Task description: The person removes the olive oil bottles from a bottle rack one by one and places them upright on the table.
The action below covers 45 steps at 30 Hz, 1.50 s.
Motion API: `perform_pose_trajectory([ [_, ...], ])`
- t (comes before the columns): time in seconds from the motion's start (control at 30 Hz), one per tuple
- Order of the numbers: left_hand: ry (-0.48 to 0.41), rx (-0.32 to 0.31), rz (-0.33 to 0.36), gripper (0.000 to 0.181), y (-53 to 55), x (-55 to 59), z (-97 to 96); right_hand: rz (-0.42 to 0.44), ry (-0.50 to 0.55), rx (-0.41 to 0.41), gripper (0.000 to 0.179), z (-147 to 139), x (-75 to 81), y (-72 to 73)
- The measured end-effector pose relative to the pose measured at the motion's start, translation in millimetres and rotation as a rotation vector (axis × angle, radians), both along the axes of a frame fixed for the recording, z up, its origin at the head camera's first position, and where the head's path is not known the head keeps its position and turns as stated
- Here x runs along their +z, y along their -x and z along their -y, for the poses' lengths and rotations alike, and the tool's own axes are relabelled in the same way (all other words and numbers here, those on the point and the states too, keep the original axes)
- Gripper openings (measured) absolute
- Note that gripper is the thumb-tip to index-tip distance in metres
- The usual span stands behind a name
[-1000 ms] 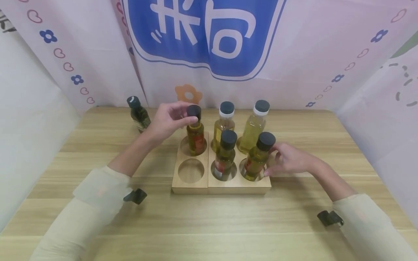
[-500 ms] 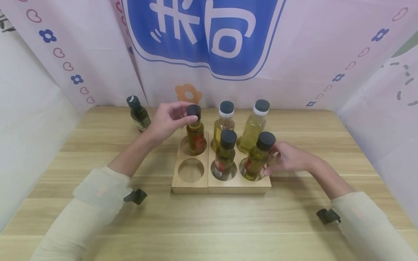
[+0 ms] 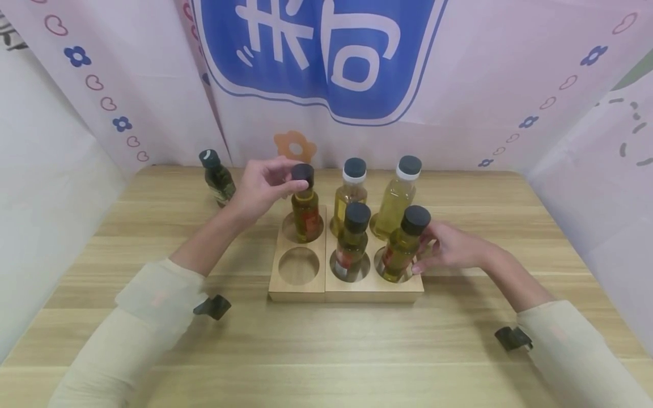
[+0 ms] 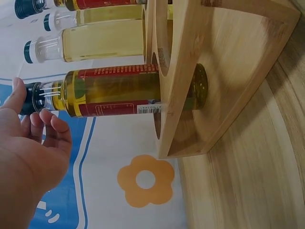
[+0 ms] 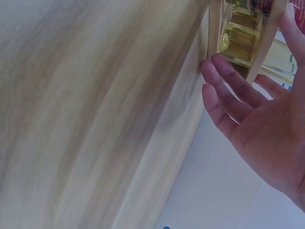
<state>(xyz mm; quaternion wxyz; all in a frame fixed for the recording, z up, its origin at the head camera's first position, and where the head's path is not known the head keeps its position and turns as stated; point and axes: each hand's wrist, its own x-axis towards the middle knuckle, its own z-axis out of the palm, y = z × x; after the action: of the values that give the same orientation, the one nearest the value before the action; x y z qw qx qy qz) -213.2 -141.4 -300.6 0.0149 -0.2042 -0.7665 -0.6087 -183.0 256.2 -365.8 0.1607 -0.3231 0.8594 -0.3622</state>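
With thumb and fingertips my left hand (image 3: 262,186) holds the black cap of an oil bottle (image 3: 306,218) with a red label. That bottle stands upright in the back left hole of a wooden rack (image 3: 372,296); in the left wrist view its base (image 4: 199,87) shows below the rack's top board. My right hand (image 3: 451,246) is at the rack's right end, beside a red-labelled oil bottle (image 3: 400,255) in the front right hole. In the right wrist view its fingers (image 5: 238,90) lie extended along the rack's side, the thumb at the top board.
Another red-labelled oil bottle (image 3: 351,246) stands in the front middle hole. Two clear bottles of pale oil, the middle one (image 3: 350,198) and the right one (image 3: 395,204), fill the back row. A dark green bottle (image 3: 219,182) stands on the table (image 3: 326,351) behind my left forearm.
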Motion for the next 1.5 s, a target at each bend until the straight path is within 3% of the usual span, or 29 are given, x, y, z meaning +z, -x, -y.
perform_pose_trajectory([
  [0.3,-0.050,0.015,-0.006,0.032,0.8,-2.0,-2.5,0.015,-0.015,0.008,0.068,2,3.2,0.6],
  [0.7,-0.131,0.071,0.011,0.029,-2.4,7.6,-2.2,0.018,-0.002,0.027,0.069,4,6.0,0.9],
  [0.97,-0.158,0.088,0.030,0.029,-3.6,8.2,-1.9,0.021,-0.028,0.035,0.068,4,7.6,1.4],
  [1.13,-0.239,0.074,0.035,0.022,-4.5,10.2,-2.4,0.033,-0.047,0.025,0.068,4,8.8,0.8],
  [1.5,-0.361,0.042,0.000,0.033,-5.2,11.6,-4.8,0.033,-0.053,0.024,0.068,5,10.3,-0.6],
])
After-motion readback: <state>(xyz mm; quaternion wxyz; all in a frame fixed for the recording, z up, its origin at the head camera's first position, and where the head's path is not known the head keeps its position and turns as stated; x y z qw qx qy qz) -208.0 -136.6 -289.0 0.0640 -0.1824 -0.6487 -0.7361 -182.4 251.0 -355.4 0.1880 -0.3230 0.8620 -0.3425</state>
